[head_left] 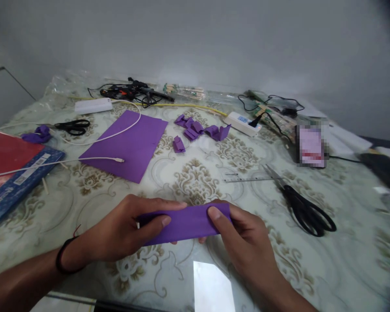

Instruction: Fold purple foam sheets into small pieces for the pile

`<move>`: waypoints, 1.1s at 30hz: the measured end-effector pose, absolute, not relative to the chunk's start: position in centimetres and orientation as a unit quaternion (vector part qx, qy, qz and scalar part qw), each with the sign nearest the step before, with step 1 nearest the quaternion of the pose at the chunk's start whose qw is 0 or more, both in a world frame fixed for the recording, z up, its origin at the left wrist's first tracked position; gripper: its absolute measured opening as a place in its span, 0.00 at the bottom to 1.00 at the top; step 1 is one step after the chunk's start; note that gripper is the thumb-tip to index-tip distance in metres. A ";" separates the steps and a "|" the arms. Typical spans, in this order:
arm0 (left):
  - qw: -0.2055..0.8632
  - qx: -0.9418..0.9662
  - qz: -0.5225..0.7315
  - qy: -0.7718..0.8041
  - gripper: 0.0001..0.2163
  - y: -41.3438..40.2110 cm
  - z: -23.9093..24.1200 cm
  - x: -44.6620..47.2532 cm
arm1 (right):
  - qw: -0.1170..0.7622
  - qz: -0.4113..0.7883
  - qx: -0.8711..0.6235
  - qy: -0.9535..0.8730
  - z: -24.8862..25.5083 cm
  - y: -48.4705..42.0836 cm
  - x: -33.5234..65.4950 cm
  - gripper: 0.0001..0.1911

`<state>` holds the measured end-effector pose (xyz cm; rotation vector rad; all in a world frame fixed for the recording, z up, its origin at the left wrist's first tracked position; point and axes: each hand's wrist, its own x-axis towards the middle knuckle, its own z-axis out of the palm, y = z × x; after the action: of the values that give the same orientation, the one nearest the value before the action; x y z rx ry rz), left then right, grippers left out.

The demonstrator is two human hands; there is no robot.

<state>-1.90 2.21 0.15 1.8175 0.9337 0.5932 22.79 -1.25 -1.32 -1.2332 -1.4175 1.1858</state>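
Observation:
Between my two hands a folded strip of purple paper [188, 223] is held up over the table's near side. My left hand [130, 229] grips its left end, thumb on the front and index finger along the top edge. At the right end my right hand [243, 234] pinches the strip, thumb in front and the other fingers behind, partly hidden. Beyond them lie several small folded purple pieces [195, 129] and larger purple sheets [126, 143]. Black-handled scissors [307, 210] rest to the right, their blades over a clear ruler [247, 178].
A white cable [113, 159] crosses the purple sheets. Red and blue packs [29, 173], crumpled purple paper [39, 134] and a second pair of scissors [73, 126] are at left. A power strip [243, 123], a phone [311, 147] and tangled black cords [133, 91] sit farther back.

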 end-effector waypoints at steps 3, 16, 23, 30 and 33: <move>0.525 0.728 0.236 0.373 0.17 2.1 -0.2 -1.8 | 0.444 0.477 -0.494 -0.576 -1.4 -1.2 22.7 0.20; 0.459 0.764 0.247 0.380 0.18 1.9 0.4 -1.8 | 0.435 0.499 -0.484 -0.572 -1.1 -1.2 22.7 0.18; 0.451 0.773 0.239 0.377 0.17 2.1 0.4 -1.8 | 0.438 0.504 -0.477 -0.572 -1.1 -1.0 22.6 0.18; 0.451 0.776 0.240 0.369 0.18 2.0 0.1 -2.0 | 0.440 0.508 -0.473 -0.569 -1.2 -1.1 22.6 0.17; 0.451 0.777 0.242 0.367 0.18 2.0 0.1 -1.9 | 0.443 0.508 -0.474 -0.567 -1.2 -1.0 22.6 0.17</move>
<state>-1.92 2.03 0.08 1.9204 0.9063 0.5994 22.59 -1.01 -1.24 -1.1756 -1.4058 1.2601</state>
